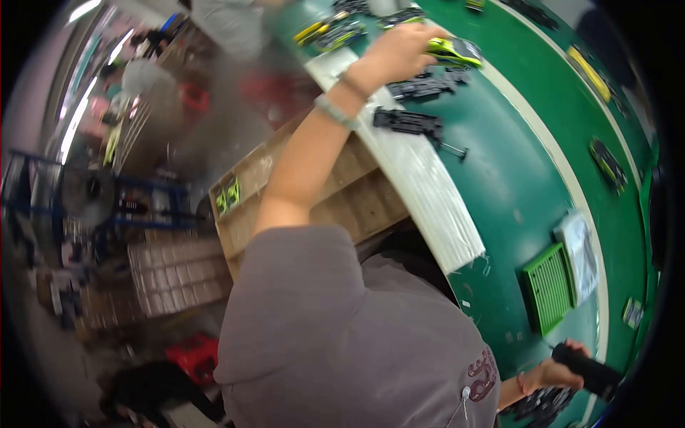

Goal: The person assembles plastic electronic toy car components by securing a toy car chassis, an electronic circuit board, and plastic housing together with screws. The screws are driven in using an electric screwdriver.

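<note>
Two-handed hold at a green worktable: your left hand reaches to the far part of the table, its fingers closed in a pinch on the near end of a yellow-green toy car, which sits just above an upper black car base; whether the car touches that base cannot be told. Your right hand, at the lower right, has its fingers wrapped around a black tool, over a pile of black parts. For a sound hold, it seems best to grip the car by its firm sides, with light pressure, so that the glossy shell neither slips nor scuffs. Lift it clear of the lower black car base and the thin rod beside it, since either could probably snag a sleeve or shell edge. With your arms this far apart, steady the tool low and well away from the green basket and the plastic bag; bringing car and tool together over the pale strip would likely give you better sight and control of both
</note>
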The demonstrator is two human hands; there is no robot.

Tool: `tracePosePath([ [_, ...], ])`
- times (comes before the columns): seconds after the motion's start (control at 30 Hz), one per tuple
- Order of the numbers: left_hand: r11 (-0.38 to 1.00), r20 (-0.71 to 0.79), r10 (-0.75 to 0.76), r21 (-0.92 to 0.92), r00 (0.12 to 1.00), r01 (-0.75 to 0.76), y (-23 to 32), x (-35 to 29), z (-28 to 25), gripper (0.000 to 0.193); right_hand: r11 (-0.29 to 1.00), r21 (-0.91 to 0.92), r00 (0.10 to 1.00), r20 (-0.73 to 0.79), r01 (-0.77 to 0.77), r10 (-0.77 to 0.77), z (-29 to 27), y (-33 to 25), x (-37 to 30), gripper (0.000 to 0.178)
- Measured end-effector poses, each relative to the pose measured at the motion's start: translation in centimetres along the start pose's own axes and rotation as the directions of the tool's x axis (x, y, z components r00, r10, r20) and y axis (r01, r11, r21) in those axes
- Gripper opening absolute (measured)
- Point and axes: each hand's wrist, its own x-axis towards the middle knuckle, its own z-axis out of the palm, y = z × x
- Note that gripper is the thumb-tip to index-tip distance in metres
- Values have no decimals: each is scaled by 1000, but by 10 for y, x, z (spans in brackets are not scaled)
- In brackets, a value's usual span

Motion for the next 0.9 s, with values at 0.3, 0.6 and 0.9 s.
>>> tracePosePath([
  [0.3, 263, -489, -869, -319, 80, 911, -98, -457, -62, 41, 979, -82, 981, -38, 188, -192, 26, 2, 6, 77],
  [0.6, -434, -352, -860, 126, -369, 892, -116, -558, -45, 35, 989, -58, 990, -8, 139, -140, -26, 26, 39, 80],
  [0.9, -45, -441, -896, 194, 46, 980, -186, -533, -43, 36, 987, -129, 995, -26, 95, -99, 13, 9, -9, 91],
])
